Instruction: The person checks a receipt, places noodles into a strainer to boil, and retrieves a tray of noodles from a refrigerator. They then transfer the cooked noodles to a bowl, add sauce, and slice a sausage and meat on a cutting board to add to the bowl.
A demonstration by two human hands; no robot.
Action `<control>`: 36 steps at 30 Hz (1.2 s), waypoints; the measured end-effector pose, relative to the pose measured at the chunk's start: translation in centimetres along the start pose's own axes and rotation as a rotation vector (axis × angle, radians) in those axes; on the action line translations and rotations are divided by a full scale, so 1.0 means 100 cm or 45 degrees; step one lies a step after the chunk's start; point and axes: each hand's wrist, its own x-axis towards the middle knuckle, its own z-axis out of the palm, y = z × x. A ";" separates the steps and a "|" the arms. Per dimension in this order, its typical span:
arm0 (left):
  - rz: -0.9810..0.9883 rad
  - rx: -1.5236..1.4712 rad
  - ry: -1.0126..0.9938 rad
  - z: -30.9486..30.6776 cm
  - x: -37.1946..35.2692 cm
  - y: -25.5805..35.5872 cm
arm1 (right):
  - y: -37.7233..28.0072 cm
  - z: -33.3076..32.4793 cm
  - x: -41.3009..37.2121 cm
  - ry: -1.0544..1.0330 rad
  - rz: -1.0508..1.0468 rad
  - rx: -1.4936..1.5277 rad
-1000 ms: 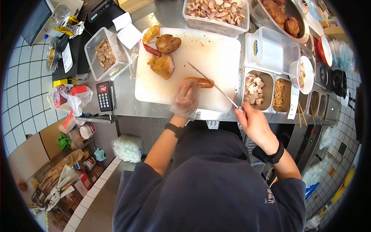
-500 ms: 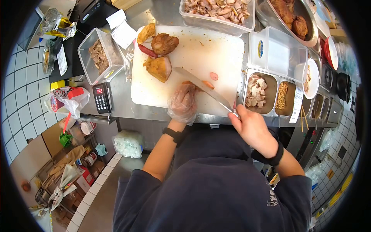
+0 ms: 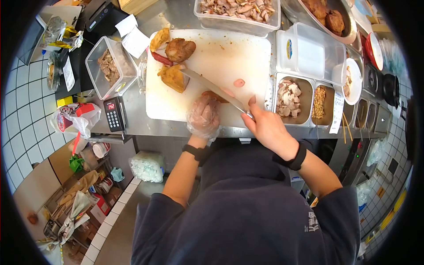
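Note:
My right hand grips the handle of a long kitchen knife, its blade slanting up and left over the cutting board. In a clear plastic glove, my left hand is closed on a reddish-brown piece of meat, mostly hidden by the fingers and the blade. One thin pink slice lies on the board, and another slice shows beside the blade. Several browned chunks of meat and a dark red sausage-like piece rest at the board's upper left.
A tub of chopped meat stands behind the board, another tub to its left. On the right are an empty-looking clear container, a metal pan of pale meat and one of peanuts. A keypad timer sits at left.
My right hand and the knife have moved left and slightly up, the tip now by the lower browned chunk. My left hand stays at the meat. The whole view has shifted slightly.

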 end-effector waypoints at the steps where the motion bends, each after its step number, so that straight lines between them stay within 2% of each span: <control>1: 0.007 -0.001 0.006 0.000 0.000 0.000 | 0.000 -0.002 0.005 -0.070 0.031 -0.039; 4: -0.054 -0.037 -0.068 -0.002 -0.002 0.001 | -0.005 -0.030 0.008 -0.110 0.189 0.113; 6: -0.025 -0.005 -0.057 -0.001 -0.002 0.001 | -0.008 -0.045 -0.005 -0.073 0.144 0.182; 8: -0.013 -0.033 -0.028 0.001 -0.001 -0.001 | -0.015 -0.056 -0.020 -0.172 0.197 0.180; 10: 0.006 -0.066 -0.001 0.003 0.000 -0.004 | -0.016 -0.048 -0.029 -0.175 0.180 0.138; 13: 0.056 -0.066 0.030 0.005 -0.002 -0.006 | -0.024 -0.033 -0.029 -0.088 0.096 -0.174; 17: 0.031 0.018 0.021 0.001 0.000 0.000 | -0.009 0.008 0.000 0.008 -0.021 -0.176; 19: 0.034 0.002 0.025 0.000 -0.001 0.000 | -0.004 -0.003 0.009 0.002 0.037 -0.075; 21: -0.044 0.032 -0.092 -0.002 -0.004 0.001 | -0.008 -0.020 0.007 -0.016 0.147 0.035; 24: 0.019 0.021 -0.047 0.002 -0.004 -0.004 | -0.014 -0.042 -0.010 -0.111 0.176 0.070; 26: 0.050 0.006 -0.001 0.004 -0.003 -0.005 | -0.017 -0.039 -0.018 -0.156 0.168 0.058; 28: 0.083 -0.012 0.044 0.004 -0.001 -0.005 | -0.021 -0.024 -0.017 -0.146 0.138 -0.118; 29: 0.081 -0.028 0.035 0.003 0.001 -0.004 | -0.013 -0.007 -0.008 -0.050 0.044 -0.088; 31: 0.088 -0.046 0.026 0.001 0.004 0.001 | -0.002 -0.001 0.000 -0.059 0.066 -0.040; 32: 0.014 -0.077 -0.007 0.000 0.005 0.002 | -0.001 -0.002 0.006 -0.070 0.081 0.010; 33: -0.066 -0.109 -0.049 -0.004 0.003 0.006 | 0.001 -0.013 0.011 -0.126 0.237 0.136; 34: -0.059 -0.109 -0.043 -0.004 0.005 0.008 | 0.003 -0.017 0.011 -0.076 0.246 0.185; 36: -0.294 -0.101 0.169 -0.002 0.010 0.008 | 0.002 -0.029 0.003 0.018 0.188 0.203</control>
